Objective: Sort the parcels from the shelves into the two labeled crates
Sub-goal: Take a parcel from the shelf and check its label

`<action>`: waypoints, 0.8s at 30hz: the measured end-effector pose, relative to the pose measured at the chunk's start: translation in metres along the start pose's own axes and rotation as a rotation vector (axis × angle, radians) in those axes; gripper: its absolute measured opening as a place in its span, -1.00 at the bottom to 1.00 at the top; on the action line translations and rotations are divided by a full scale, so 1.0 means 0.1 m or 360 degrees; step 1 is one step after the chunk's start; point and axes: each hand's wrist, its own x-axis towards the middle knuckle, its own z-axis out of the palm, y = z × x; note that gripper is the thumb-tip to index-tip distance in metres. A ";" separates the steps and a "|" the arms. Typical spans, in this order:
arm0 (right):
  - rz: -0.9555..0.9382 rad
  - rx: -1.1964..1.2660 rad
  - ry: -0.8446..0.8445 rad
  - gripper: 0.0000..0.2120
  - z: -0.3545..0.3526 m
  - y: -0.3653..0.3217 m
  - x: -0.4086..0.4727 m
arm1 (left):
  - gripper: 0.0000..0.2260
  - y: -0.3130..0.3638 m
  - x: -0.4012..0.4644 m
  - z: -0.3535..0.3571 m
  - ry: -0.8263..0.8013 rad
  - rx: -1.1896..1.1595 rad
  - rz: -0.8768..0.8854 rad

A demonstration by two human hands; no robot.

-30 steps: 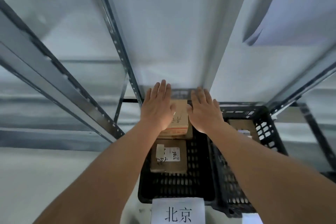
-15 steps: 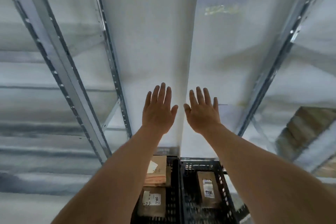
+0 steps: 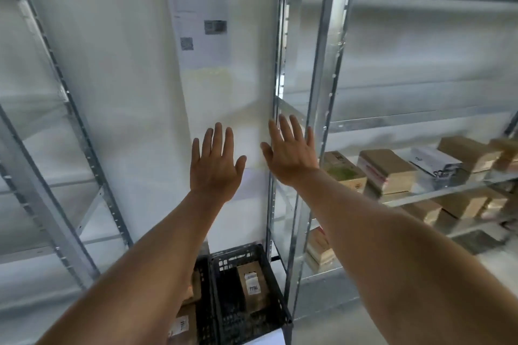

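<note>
Right metal shelving rack (image 3: pixel 316 70): galvanised steel uprights and shelves fill the right half of the frame; its front upright stands just beside the right hand. Risk: judged, a reach to the right could knock the wrist or a carried parcel on this upright.

Row of brown cardboard parcels on the shelf (image 3: pixel 389 169): right of centre, side by side on a middle shelf, more on the shelves below. Long axes run from the shelf front toward the back, short ends facing the person. Risk: judged, pulling one out may drag a touching neighbour off the edge.

Black slotted plastic crate, right one (image 3: pixel 224 283): bottom centre, on the floor. It holds one brown parcel with a white label (image 3: pixel 252 283), lying flat, long axis running up-frame, label upward.

Black plastic crate, left one (image 3: pixel 202 288): bottom, largely hidden behind the left forearm; parcels show in it. Crate labels are not legible here. Risk: judged, a parcel could go into the wrong crate if its label is not read.

Left hand (image 3: pixel 214 168): centre frame, raised before the white wall, grip wide, fingers straight, holding nothing.

Right hand (image 3: pixel 291 157): just right of centre, grip wide, fingers spread, holding nothing, well apart from the shelf parcels.
</note>
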 end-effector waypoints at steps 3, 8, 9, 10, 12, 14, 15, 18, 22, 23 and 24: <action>0.0085 -0.0029 -0.0009 -0.40 -0.11 0.65 -0.20 | -0.40 0.64 0.04 0.01 0.0042 -0.0039 0.0105; 0.0206 -0.0046 0.0000 -0.40 -0.22 1.83 -0.42 | -0.43 1.83 0.17 0.17 0.0062 -0.0108 0.0244; 0.0224 -0.0050 -0.0007 -0.40 -0.24 2.08 -0.46 | -0.41 2.08 0.20 0.21 0.0046 -0.0138 0.0258; 0.0240 -0.0054 -0.0022 -0.40 -0.25 2.33 -0.50 | -0.39 2.33 0.23 0.26 0.0017 -0.0161 0.0268; 0.0264 -0.0078 -0.0044 -0.40 -0.28 2.81 -0.55 | -0.36 2.79 0.28 0.36 -0.0044 -0.0150 0.0294; 0.0278 -0.0076 -0.0070 -0.40 -0.29 3.24 -0.58 | -0.34 3.18 0.31 0.49 -0.0095 -0.0156 0.0295; 0.0275 -0.0084 -0.0082 -0.40 -0.28 3.43 -0.58 | -0.36 3.35 0.32 0.56 -0.0116 -0.0168 0.0267; 0.0271 -0.0072 -0.0116 -0.40 -0.18 3.87 -0.56 | -0.41 3.72 0.33 0.75 -0.0181 -0.0197 0.0233; 0.0246 -0.0022 -0.0172 -0.41 0.08 4.17 -0.44 | -0.40 3.94 0.45 1.00 -0.0333 -0.0143 0.0176; 0.0231 0.0004 -0.0181 -0.41 0.17 4.22 -0.39 | -0.40 3.95 0.49 1.07 -0.0370 -0.0156 0.0135; 0.0212 0.0031 -0.0192 -0.41 0.27 4.26 -0.32 | -0.40 3.96 0.53 1.16 -0.0401 -0.0165 0.0094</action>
